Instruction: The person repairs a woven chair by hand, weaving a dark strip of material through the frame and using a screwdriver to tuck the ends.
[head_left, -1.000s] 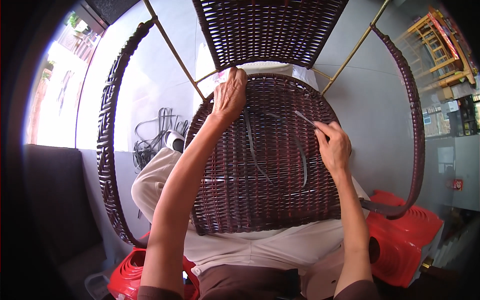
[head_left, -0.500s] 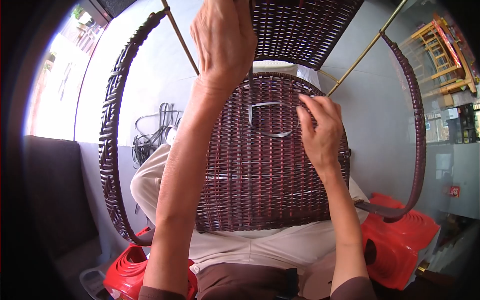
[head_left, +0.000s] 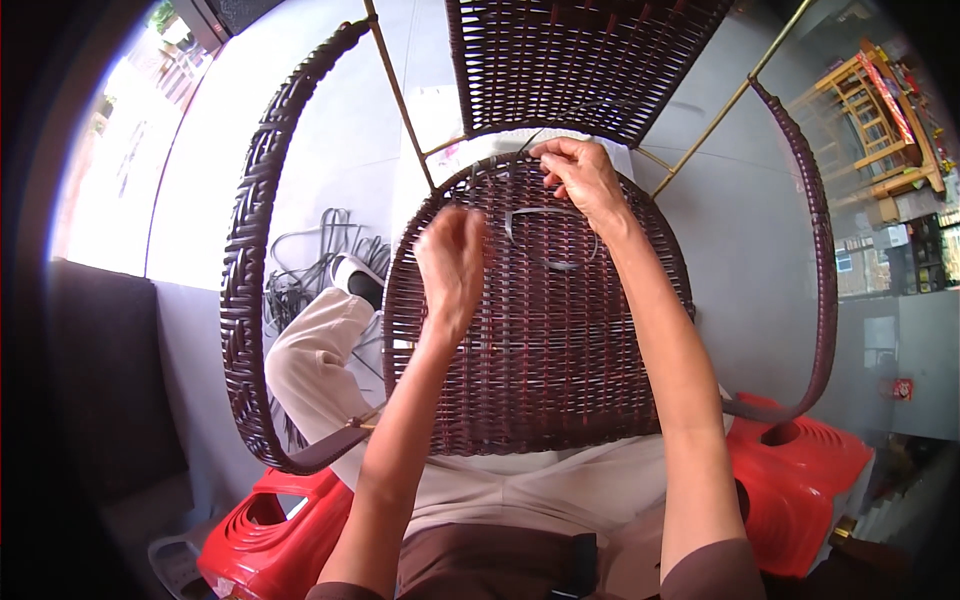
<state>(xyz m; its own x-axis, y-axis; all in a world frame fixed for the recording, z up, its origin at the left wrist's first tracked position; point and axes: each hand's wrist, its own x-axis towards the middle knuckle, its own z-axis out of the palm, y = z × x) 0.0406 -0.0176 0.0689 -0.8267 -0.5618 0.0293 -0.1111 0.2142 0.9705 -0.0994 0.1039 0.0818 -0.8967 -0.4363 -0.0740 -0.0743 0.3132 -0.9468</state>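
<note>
The dark brown woven chair seat (head_left: 540, 380) rests over my lap, with its rounded edge away from me. My right hand (head_left: 585, 185) is over the far rim of the seat, its thumb and fingertips pinched at a thin dark weaving strip (head_left: 530, 139). Over the left part of the weave is my left hand (head_left: 450, 265), its fingers curled and smeared by motion; whether it holds anything cannot be made out. A pale grey strip (head_left: 540, 211) stands in a loose loop above the seat, between the hands.
Beyond the seat rises the woven backrest (head_left: 590, 65). Wrapped armrests curve round the left (head_left: 245, 260) and right (head_left: 822, 250). Loose strips (head_left: 300, 260) lie on the floor at left. Red plastic stools (head_left: 270, 530) flank me. A wooden rack (head_left: 885, 130) stands far right.
My left hand has come down from the backrest to the left part of the seat. My right hand has moved up and left to the far rim. The chair has shifted slightly.
</note>
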